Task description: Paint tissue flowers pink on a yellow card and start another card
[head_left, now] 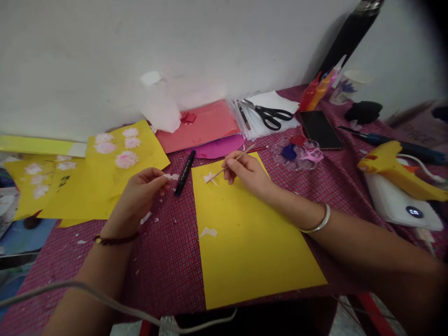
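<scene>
A yellow sheet (259,247) lies on the patterned cloth in front of me. Near its top left are white paper pieces (209,178), and another white scrap (209,232) rests lower down. My right hand (247,173) holds a thin wooden stick (220,171) in a pinch, its tip at the upper paper pieces. Left of the sheet, my left hand (145,189) pinches a small whitish paper piece (171,177) between thumb and fingers. A black marker (185,172) lies between my left hand and the sheet.
Yellow sheets with pink flowers (140,140) lie at left. Behind are a red folder (206,126) and black scissors (269,114). A paint palette (297,153), phone (320,129), yellow glue gun (399,172) and white device (388,205) stand right. A cable (105,301) crosses the front.
</scene>
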`<state>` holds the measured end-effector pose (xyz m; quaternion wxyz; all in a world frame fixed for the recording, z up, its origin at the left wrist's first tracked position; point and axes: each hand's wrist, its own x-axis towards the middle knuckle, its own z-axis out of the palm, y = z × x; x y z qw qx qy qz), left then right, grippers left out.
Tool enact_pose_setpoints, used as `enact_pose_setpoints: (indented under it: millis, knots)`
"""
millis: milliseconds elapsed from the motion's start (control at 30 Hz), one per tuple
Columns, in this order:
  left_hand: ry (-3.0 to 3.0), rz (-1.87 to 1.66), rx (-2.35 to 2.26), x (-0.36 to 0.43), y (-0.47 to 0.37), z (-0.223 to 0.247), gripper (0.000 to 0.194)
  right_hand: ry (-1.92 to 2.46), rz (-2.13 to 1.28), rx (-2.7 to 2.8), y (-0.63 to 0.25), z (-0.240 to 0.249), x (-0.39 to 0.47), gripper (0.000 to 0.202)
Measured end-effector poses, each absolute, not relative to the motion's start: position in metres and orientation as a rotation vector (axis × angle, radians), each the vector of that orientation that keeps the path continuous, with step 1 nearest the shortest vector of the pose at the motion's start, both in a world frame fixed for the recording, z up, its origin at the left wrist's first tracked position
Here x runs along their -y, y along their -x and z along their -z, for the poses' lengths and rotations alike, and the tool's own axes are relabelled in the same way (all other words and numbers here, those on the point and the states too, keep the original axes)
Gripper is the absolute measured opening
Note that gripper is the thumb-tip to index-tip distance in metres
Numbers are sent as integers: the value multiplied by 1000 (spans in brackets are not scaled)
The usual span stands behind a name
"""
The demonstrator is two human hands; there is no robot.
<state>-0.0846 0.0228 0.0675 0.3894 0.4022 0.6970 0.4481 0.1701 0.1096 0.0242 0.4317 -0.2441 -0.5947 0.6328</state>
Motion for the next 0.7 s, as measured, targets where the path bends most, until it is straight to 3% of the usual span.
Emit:
enact_pose_setpoints:
  millis: [333, 533, 700]
  knots:
    - [-678, -1152, -1358, -18, 38, -62, 19, 554, -1630, 1540, -167, -29, -100, 28]
    - [-733, -1311, -1156, 13, 37, -91, 22, 565, -1642, 1562, -166, -26, -102, 29]
    - [-798, -1109, -1392, 12, 49, -80, 22, 539, -1662, 1542, -166, -24, -102, 33]
